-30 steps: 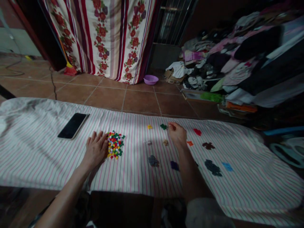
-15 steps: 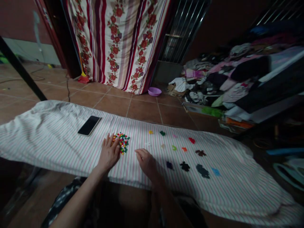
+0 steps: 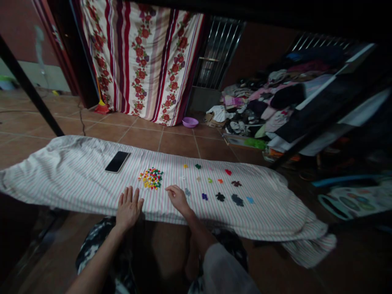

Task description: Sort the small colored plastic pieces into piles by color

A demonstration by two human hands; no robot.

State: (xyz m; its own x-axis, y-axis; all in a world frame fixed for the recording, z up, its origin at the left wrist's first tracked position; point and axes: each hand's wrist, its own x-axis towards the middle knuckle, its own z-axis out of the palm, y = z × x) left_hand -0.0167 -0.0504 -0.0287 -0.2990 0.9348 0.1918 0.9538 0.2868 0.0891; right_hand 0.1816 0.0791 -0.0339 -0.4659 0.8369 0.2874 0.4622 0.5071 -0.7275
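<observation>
A mixed pile of small multicoloured pieces [image 3: 151,178], like beads, lies on a striped cloth [image 3: 88,188]. My left hand [image 3: 130,207] is just in front of that pile, fingers stretched out, holding nothing. To the pile's right, my right hand [image 3: 178,199] has its thumb and fingers pinched together; whatever is between them is too small to see. Right by its knuckles sits a small grey cluster [image 3: 187,192]. Further right are sorted clusters, among them a dark blue one [image 3: 204,197], a black one [image 3: 220,197], a brown one [image 3: 236,183] and a red one [image 3: 228,172].
A phone [image 3: 117,161] lies on the cloth left of the mixed pile. Beyond the cloth stand a purple basin [image 3: 190,122] and a red broom [image 3: 102,108] on the tiled floor. Clothes [image 3: 260,102] are heaped at the back right. Dark slanted poles flank the cloth.
My left hand has drawn back from the mixed pile toward the cloth's near edge. My right hand stays pinched, and the grey cluster beside it now shows. The view has shifted somewhat.
</observation>
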